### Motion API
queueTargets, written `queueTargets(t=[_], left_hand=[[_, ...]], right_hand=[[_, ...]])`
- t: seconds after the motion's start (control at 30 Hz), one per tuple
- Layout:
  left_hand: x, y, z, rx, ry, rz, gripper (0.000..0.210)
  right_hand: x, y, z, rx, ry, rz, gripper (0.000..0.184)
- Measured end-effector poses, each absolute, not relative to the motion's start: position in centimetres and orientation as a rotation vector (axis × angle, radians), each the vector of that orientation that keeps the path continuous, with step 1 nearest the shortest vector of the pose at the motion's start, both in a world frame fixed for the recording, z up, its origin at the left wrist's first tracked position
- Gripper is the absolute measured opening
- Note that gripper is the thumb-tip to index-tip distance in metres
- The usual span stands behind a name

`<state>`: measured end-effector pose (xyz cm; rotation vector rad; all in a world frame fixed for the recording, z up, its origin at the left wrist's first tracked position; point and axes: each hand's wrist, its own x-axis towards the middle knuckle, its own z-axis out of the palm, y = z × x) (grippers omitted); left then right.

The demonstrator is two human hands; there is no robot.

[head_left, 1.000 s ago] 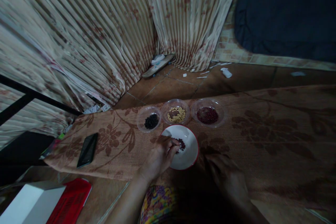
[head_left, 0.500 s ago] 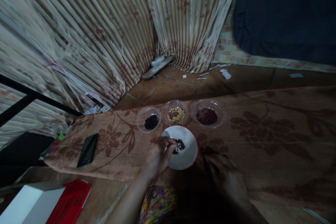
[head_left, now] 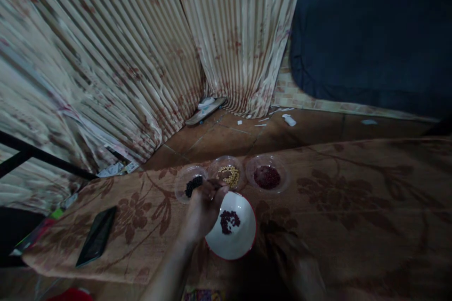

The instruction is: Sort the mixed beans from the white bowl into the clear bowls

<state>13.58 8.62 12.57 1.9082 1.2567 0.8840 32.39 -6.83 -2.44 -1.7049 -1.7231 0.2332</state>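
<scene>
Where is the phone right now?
In the head view, the black phone lies flat on the floral brown cloth at the lower left, well left of the left hand and the white bowl.

The left hand (head_left: 204,207) is no longer over the mixed beans (head_left: 229,220) in the white bowl (head_left: 243,240). It has lifted and gone beyond the bowl's far rim, and its pinched fingertips (head_left: 215,189) now sit between the cup of black beans (head_left: 193,185) and the cup of yellow beans (head_left: 228,175), just behind the bowl. The bean pile in the bowl, half covered by the fingers before, now lies fully uncovered.
</scene>
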Motion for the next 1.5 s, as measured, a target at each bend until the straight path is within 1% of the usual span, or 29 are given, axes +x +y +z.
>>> queueTargets(t=[0.17, 0.3, 0.47, 0.6, 0.77, 0.9, 1.07, 1.17, 1.27, 1.37, 1.43, 1.5], left_hand=[[19.3, 12.5, 12.5, 2.076, 1.095, 0.964, 0.016], [21.6, 13.1, 11.7, 2.099, 1.08, 0.877, 0.015], [18.0, 11.1, 12.6, 2.083, 1.126, 0.883, 0.012], [13.3, 8.2, 13.0, 1.944, 1.257, 0.804, 0.018], [10.3, 5.3, 10.7, 1.902, 1.382, 0.788, 0.012], [9.6, 4.9, 8.8, 1.887, 1.472, 0.801, 0.013], [9.3, 4.8, 8.7, 1.93, 1.509, 0.823, 0.015], [9.5, 4.1, 9.2, 2.011, 1.496, 0.784, 0.012], [10.2, 2.8, 9.4, 2.17, 1.464, 0.716, 0.013], [11.3, 1.6, 9.4, 2.339, 1.423, 0.611, 0.015], [11.9, 1.1, 9.4, 2.42, 1.392, 0.513, 0.015], [12.4, 0.8, 9.3, 2.465, 1.37, 0.449, 0.015]], right_hand=[[32.3, -6.7, -2.6, -1.693, -1.721, 0.261, 0.028], [32.2, -6.6, -2.4, -1.703, -1.732, 0.239, 0.03], [32.4, -6.7, -2.4, -1.681, -1.747, 0.195, 0.026], [32.6, -6.9, -2.9, -1.675, -1.744, 0.154, 0.024], [32.9, -7.2, -3.5, -1.692, -1.766, 0.155, 0.025], [32.9, -7.3, -3.7, -1.693, -1.769, 0.159, 0.027], [33.0, -7.0, -3.5, -1.674, -1.732, 0.206, 0.029], [33.1, -6.9, -2.5, -1.641, -1.631, 0.19, 0.03], [32.5, -6.7, 0.0, -1.578, -1.553, 0.18, 0.027], [30.6, -5.9, 3.1, -1.519, -1.538, 0.315, 0.025], [28.9, -5.0, 4.8, -1.477, -1.496, 0.412, 0.03], [27.4, -4.1, 5.8, -1.471, -1.474, 0.502, 0.03]])
